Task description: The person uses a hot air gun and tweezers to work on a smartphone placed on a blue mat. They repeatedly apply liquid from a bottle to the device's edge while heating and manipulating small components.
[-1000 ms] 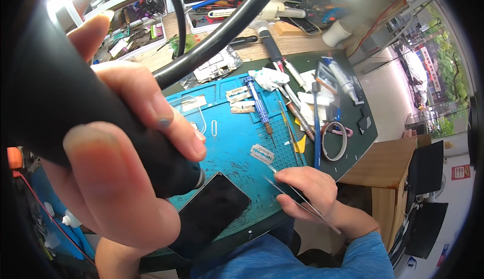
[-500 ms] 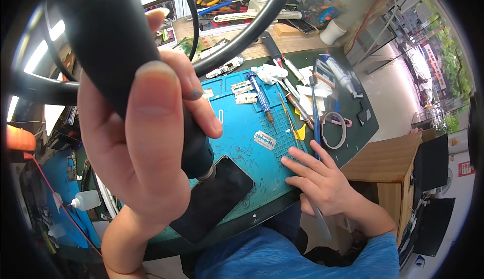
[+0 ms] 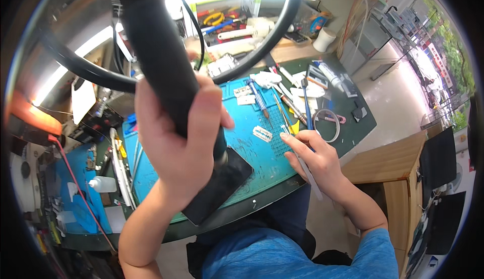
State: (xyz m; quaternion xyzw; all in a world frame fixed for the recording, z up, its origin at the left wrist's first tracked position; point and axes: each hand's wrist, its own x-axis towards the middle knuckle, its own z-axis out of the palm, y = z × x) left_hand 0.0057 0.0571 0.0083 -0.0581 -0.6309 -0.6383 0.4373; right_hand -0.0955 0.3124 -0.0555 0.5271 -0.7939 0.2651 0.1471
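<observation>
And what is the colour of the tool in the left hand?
The tool is mostly black; it shows best in the head view.

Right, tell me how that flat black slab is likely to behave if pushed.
The black slab would probably stay stiff, since its edges run straight. Lying flat on the blue mat, it should slide rather than roll or tip. Its smooth, dark face may be slippery, perhaps fragile if glass.
</observation>
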